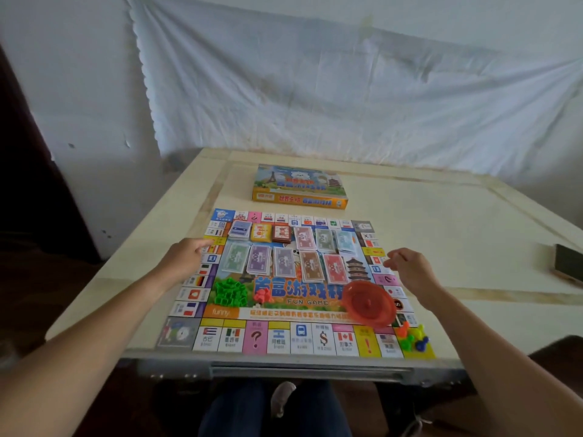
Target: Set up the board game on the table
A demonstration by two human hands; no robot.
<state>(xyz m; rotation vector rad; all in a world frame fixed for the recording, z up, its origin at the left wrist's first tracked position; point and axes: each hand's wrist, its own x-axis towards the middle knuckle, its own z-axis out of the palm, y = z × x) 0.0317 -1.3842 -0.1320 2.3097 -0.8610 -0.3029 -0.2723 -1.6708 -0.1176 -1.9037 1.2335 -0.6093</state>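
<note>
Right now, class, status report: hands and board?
Left hand open at colourful printed game board's left edge. Right hand empty over right edge. Board flat, loaded; nothing blocking.

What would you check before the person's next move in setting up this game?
1. Board flat on the table: ok, though its near edge sits right at the table's front edge.
2. Hands free: ok. Left hand and right hand are at the board's sides, holding nothing.
3. Banknotes sorted: ok, in separate stacks in two rows.
4. Card decks placed: ok, three side by side at the far left.
5. Pawns standing: cannot tell. They cluster on the near right corner.
6. Box out of the way: ok, it lies beyond the board.
</note>
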